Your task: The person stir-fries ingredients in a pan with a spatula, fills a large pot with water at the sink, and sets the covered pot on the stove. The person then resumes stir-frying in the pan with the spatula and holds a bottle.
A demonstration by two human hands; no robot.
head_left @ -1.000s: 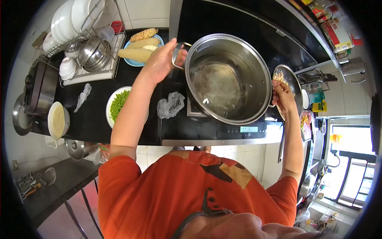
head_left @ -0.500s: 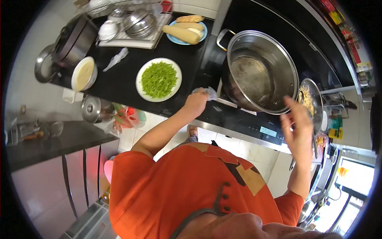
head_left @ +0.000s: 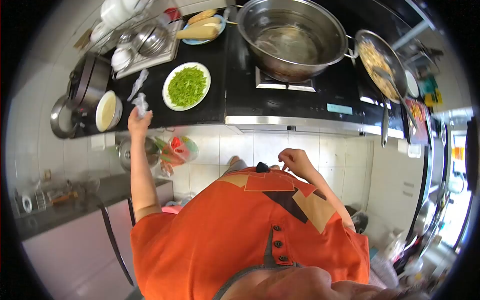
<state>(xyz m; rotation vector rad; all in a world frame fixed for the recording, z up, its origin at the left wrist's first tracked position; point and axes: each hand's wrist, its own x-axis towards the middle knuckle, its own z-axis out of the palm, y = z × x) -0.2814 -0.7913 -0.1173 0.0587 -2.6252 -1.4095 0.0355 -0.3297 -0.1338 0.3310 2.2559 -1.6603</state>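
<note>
My left hand (head_left: pixel 139 120) grips a crumpled clear plastic bag (head_left: pixel 140 104) at the counter's left part, close to a second piece of plastic (head_left: pixel 138 84). To its left stands a white bowl of pale batter (head_left: pixel 108 112), and to its right a white plate of chopped greens (head_left: pixel 187 86). My right hand (head_left: pixel 295 161) is in front of my body, below the counter edge, with its fingers curled; whether it holds anything is too small to tell. A large steel pot (head_left: pixel 292 42) with a little liquid in it sits on the stove, apart from both hands.
A frying pan (head_left: pixel 380 60) with food and a spatula stands right of the pot, its handle over the front edge. Corn lies on a blue plate (head_left: pixel 220 31) at the back, beside a dish rack (head_left: pixel 150 62). A bag of vegetables (head_left: pixel 179 151) is below the counter.
My left hand has left the pot handle, picked up the plastic bag and carried it left. My right hand has dropped away from the pot's right side towards my body.
</note>
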